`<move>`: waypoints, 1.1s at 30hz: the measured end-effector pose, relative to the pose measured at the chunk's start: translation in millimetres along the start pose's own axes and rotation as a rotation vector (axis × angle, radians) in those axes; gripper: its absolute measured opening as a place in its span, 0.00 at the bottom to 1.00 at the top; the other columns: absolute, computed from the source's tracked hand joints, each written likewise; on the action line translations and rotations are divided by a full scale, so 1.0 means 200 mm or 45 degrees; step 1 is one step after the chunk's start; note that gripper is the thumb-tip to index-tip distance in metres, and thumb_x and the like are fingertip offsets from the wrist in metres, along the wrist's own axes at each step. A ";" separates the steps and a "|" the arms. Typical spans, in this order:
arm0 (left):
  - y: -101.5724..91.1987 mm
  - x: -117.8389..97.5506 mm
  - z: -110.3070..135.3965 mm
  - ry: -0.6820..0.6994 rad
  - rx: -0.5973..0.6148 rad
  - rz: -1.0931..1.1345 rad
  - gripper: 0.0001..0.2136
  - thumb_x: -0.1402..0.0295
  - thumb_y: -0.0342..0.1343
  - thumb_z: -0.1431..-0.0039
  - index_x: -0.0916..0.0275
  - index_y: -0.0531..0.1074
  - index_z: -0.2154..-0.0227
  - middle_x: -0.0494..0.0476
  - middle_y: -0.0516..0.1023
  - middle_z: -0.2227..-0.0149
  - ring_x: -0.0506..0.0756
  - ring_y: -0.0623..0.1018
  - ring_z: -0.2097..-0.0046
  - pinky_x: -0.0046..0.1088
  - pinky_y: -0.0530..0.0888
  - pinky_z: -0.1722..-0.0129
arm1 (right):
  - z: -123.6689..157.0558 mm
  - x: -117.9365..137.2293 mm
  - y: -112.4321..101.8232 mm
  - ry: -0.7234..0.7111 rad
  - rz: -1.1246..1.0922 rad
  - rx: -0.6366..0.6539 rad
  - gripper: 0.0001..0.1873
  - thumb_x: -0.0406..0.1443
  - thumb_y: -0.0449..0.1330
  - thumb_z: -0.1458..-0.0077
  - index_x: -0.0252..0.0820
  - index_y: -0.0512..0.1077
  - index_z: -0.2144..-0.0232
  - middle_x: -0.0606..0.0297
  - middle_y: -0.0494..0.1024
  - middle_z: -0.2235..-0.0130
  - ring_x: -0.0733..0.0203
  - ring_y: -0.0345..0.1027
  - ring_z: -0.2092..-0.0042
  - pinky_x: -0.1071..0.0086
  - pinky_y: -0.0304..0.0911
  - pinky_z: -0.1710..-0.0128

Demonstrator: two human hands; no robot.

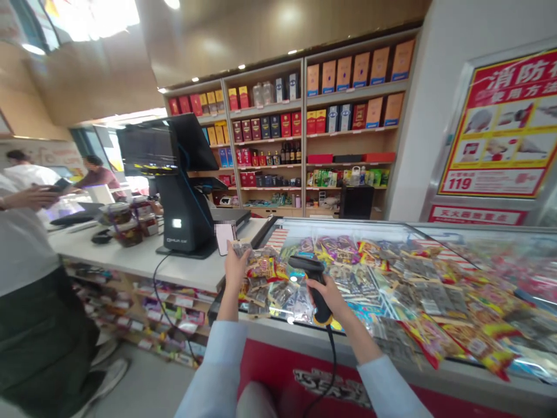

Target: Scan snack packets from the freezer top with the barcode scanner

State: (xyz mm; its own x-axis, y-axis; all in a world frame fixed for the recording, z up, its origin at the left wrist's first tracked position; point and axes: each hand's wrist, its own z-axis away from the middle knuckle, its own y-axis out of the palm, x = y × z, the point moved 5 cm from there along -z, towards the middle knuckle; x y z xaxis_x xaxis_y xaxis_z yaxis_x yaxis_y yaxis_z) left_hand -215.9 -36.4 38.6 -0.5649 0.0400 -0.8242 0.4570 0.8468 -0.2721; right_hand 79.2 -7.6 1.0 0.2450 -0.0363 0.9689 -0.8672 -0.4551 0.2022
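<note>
My right hand (333,296) is wrapped round the handle of a black barcode scanner (308,265) with yellow trim. The scanner's head points left, and its cord hangs down over the freezer's front. My left hand (235,268) is closed on a small clear packet (242,249) at the freezer's left end. A white upright phone-like panel (225,238) stands just behind that hand. Between my hands lie red and yellow snack bags (266,268) and grey clear packets on the glass top. What fills the packet I hold is too small to make out.
More snack packets (474,342) cover the glass-topped freezer (278,223) to the right. On the left counter (202,271) stand a black checkout terminal (174,197) and stacked tubs (124,223). A person (30,244) stands at left. Shelves of boxes (291,125) line the back.
</note>
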 end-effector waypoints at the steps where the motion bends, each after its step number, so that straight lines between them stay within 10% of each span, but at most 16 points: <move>1: -0.02 0.04 0.01 -0.005 -0.038 -0.087 0.36 0.62 0.58 0.47 0.67 0.54 0.38 0.69 0.74 0.49 0.63 0.73 0.47 0.38 0.68 0.48 | 0.00 -0.04 0.01 0.020 -0.014 -0.006 0.14 0.43 0.66 0.58 0.40 0.69 0.79 0.69 0.69 0.83 0.66 0.61 0.85 0.72 0.57 0.86; 11: 0.17 0.26 0.19 0.020 0.110 -0.786 0.21 0.60 0.48 0.40 0.62 0.72 0.48 0.69 0.77 0.52 0.66 0.74 0.49 0.48 0.62 0.46 | -0.02 -0.33 -0.12 0.145 -0.144 -0.239 0.16 0.46 0.67 0.60 0.40 0.69 0.77 0.70 0.70 0.84 0.66 0.60 0.86 0.72 0.58 0.87; 19: 0.15 0.20 0.29 0.224 -0.153 -0.601 0.19 0.64 0.43 0.37 0.63 0.76 0.53 0.66 0.73 0.45 0.63 0.72 0.46 0.42 0.63 0.43 | 0.00 -0.35 -0.16 0.223 -0.324 -0.416 0.16 0.45 0.67 0.62 0.40 0.69 0.79 0.70 0.69 0.85 0.68 0.59 0.85 0.73 0.57 0.87; 33: 0.15 0.20 0.29 0.339 -0.105 -0.689 0.20 0.62 0.41 0.36 0.67 0.75 0.55 0.67 0.78 0.57 0.62 0.75 0.53 0.37 0.68 0.51 | 0.00 -0.33 -0.13 0.202 -0.338 -0.439 0.15 0.43 0.66 0.62 0.39 0.69 0.79 0.71 0.68 0.85 0.68 0.59 0.86 0.74 0.57 0.88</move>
State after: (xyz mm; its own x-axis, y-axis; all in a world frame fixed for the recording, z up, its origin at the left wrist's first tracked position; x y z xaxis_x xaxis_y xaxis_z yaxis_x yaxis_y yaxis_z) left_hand -185.3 -39.0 -32.0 -0.8596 -0.2854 -0.4239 0.0081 0.8219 -0.5696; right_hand 85.4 7.5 -67.4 0.4319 0.1904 0.8816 -0.8836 -0.1066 0.4559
